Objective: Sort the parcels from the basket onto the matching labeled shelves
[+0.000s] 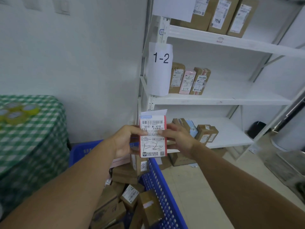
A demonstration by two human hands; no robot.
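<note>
— Red-edged parcel [153, 136]: where?
— Upright above the basket [158, 184], its sides pinched by the left hand [125, 141] and right hand [179, 138].
— And the 1-2 shelf [247, 96]?
— Higher, to the right. The right hand looks nearer.

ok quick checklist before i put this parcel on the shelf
1. Grip: ok. Left hand and right hand pinch the parcel by its sides.
2. Parcel mark: ok. The handwriting on its label reads 1-2.
3. Sign: ok. It reads 1-2, which matches.
4. Right level: ok. The shelved parcels beside the sign are also marked 1-2.
5. Room: ok. The shelf is bare to the right of them.
6. Depth at the back of the shelf: cannot tell.
</note>
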